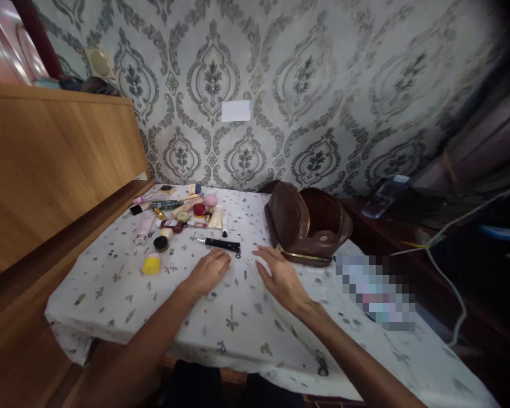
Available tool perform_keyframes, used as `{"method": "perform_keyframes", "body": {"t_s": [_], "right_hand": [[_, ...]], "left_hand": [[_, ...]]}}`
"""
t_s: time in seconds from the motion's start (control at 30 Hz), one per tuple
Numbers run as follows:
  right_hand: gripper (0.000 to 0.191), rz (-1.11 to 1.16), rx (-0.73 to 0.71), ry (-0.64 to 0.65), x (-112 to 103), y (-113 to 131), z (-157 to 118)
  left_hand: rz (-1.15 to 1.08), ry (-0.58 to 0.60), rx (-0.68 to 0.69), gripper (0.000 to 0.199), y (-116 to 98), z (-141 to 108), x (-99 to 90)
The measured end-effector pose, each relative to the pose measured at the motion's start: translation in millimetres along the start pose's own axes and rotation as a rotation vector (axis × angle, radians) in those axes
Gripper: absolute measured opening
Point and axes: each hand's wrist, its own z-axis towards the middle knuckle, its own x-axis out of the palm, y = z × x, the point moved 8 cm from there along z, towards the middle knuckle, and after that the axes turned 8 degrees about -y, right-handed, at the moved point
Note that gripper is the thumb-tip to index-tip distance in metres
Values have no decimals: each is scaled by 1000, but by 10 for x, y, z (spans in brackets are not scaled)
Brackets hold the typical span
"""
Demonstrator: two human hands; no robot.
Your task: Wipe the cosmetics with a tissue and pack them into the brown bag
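Observation:
My left hand [211, 270] rests on the patterned white tablecloth [233, 323], fingers loosely bent and nothing visible in them. Just beyond its fingers lies a black tube [221, 244] with a silver tip. To the right, my right hand [283, 279] is open, thumb and fingers apart, palm over the cloth and empty. Close to its fingertips stands a brown leather bag [291, 221], unzipped, its dark inside showing. Left of the bag are several cosmetics, among them a cream tube [216, 217], a red jar [199, 210], a pink sponge [211, 200] and a yellow-based container [151, 265].
A wooden cabinet [59, 164] borders the table on the left, and a patterned wall [259, 68] rises behind. On the right lie a pixelated flat item [376, 292], a clear bottle [385, 197] and a white cable [458, 283].

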Motion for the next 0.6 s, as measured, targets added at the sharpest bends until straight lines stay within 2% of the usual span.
{"method": "perform_keyframes", "body": {"t_s": [0.07, 0.13, 0.27, 0.4, 0.5, 0.6], "right_hand": [[31, 133, 2, 66, 382, 108, 69], [36, 203, 32, 39, 665, 144, 172], [46, 193, 96, -42, 1008, 67, 300], [46, 179, 125, 34, 1156, -62, 280], [44, 186, 142, 73, 1151, -133, 258], [44, 206, 138, 85, 1126, -138, 261]], "left_hand": [[10, -10, -37, 25, 44, 9, -13], [20, -26, -81, 23, 93, 9, -37], [78, -46, -170, 23, 182, -19, -106], [130, -11, -256, 28, 204, -25, -168], [169, 26, -349, 29, 198, -7, -227], [244, 33, -421, 26, 195, -45, -365]]}}
